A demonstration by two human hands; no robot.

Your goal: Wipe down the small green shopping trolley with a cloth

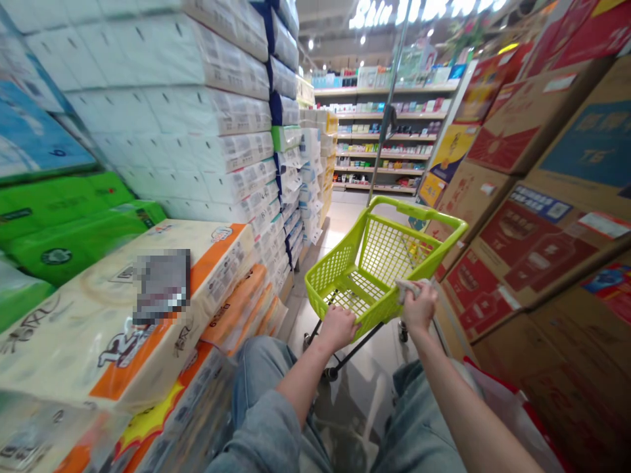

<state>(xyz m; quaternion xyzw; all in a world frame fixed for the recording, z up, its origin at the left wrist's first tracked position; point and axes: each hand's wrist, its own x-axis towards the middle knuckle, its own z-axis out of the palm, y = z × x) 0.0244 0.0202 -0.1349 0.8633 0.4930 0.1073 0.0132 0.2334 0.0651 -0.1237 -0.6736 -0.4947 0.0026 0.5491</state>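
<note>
A lime-green shopping cart (355,282) with lattice sides stands at an angle in front of my knees, its basket bare inside. My left hand (339,326) is closed on the near lower edge of the basket. In my right hand (419,305) is a crumpled greyish-white cloth (408,288), pressed against the cart's right rim. My fingers partly hide the cloth. The cart's handle bar (419,211) is on the far upper side. Below the basket, dark legs and casters (331,374) rest on the floor.
Tissue packs (162,118) are stacked high at left, with a large cream-and-orange pack (73,315) near me. A pixelated object (162,286) lies on it. Cardboard cartons (532,243) wall the right side. Stocked shelves (384,115) stand behind a glass door with a dark handle (389,121).
</note>
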